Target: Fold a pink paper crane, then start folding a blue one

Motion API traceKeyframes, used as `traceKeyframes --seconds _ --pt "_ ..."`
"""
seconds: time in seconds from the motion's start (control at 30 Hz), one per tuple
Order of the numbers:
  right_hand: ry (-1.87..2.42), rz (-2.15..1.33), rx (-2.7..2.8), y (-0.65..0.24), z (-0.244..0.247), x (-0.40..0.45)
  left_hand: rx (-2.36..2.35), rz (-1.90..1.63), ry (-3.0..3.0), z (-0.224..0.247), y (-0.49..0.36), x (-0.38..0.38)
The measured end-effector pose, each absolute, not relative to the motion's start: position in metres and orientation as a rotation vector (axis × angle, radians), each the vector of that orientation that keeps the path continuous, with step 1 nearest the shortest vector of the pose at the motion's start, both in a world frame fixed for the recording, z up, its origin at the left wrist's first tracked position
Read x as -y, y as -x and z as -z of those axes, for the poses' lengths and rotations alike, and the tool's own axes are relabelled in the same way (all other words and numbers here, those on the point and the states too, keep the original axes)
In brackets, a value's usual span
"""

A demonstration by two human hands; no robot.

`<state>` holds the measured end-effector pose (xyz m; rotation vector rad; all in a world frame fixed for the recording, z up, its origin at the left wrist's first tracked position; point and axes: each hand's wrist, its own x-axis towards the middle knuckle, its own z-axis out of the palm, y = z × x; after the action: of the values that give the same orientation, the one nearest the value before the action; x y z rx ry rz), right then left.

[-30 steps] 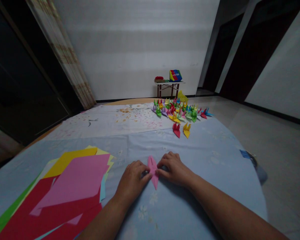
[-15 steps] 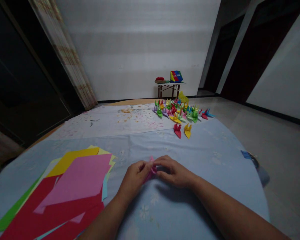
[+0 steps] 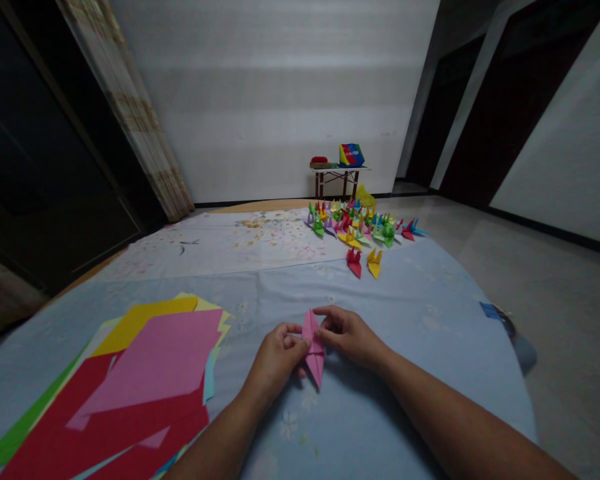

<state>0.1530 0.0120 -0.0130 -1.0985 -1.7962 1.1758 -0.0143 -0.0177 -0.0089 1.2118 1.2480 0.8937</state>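
A pink folded paper point(image 3: 315, 357), long and diamond-shaped with a pointed lower end, is held just over the blue tablecloth near the middle of the table. My left hand point(image 3: 281, 355) pinches its left edge, thumb on the front face. From the right, my right hand point(image 3: 344, 333) grips the upper part between thumb and fingers. Farther off, a red folded crane point(image 3: 354, 263) and a yellow folded crane point(image 3: 375, 264) stand side by side. Behind them sits a dense group of many-coloured folded cranes point(image 3: 347, 223).
Coloured paper sheets, pink point(image 3: 163, 360), red point(image 3: 45, 427) and yellow point(image 3: 143, 320) among them, lie overlapping at the left. Beyond the round table's edge, a small table point(image 3: 341, 169) by the wall carries a colourful box point(image 3: 351, 155). A curtain point(image 3: 140, 113) hangs at left.
The pink paper has gone from mostly hidden between my fingers to standing lengthwise with its face visible. My left hand has shifted slightly down, and both hands now hold its sides.
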Motion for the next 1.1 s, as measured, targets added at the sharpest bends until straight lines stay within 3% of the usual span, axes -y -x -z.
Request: traceKeyframes --seconds 0.23,0.5,0.77,1.1 --pt "1.208 -0.868 2.048 -0.146 0.011 -0.01 -1.616 -0.726 -1.879 0.0 0.02 0.023" --pt "1.237 -0.554 2.151 -0.148 0.007 -0.011 -1.674 -0.648 -1.977 0.002 0.022 0.022" --pt "1.294 -0.624 2.153 -0.149 0.008 -0.009 -1.678 -0.648 -1.968 0.003 0.023 0.022" --pt "1.198 -0.984 1.981 -0.151 0.011 -0.011 -1.531 -0.764 -1.825 0.005 0.029 0.018"
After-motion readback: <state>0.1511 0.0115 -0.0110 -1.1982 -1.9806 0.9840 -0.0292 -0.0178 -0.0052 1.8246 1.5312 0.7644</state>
